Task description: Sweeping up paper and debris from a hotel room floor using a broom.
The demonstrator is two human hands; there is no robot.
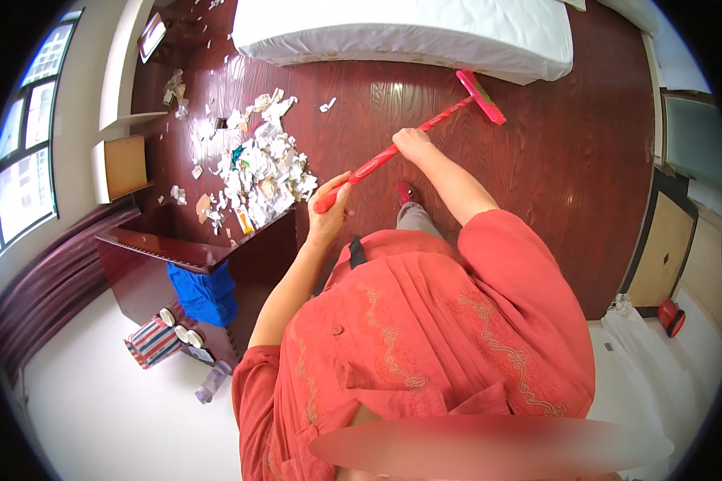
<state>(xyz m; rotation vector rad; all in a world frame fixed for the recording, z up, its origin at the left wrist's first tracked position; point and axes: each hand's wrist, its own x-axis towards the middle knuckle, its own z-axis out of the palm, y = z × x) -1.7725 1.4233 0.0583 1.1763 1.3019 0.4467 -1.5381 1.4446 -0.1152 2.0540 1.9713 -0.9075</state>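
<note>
A broom with a red handle [374, 166] slants across the space before me. My left hand [329, 209] is wrapped around the top end of that handle. Farther down it, about midway, my right hand [412, 144] grips the same handle. The pink broom head [481, 97] rests on the dark red wooden floor [361, 96], close to a white-covered mattress [397, 42]. To the left of my hands lies a large heap of crumpled paper scraps [267, 171], with some coloured wrappers in it. Loose scraps are scattered around the heap.
A dark red cabinet [162, 251] stands at the near left, a blue cloth [203, 294] hanging on it. Beside it are a striped bag [153, 341] and a clear bottle [214, 382]. White shelving [118, 90] lines the left wall. A white sack [643, 343] lies at the right.
</note>
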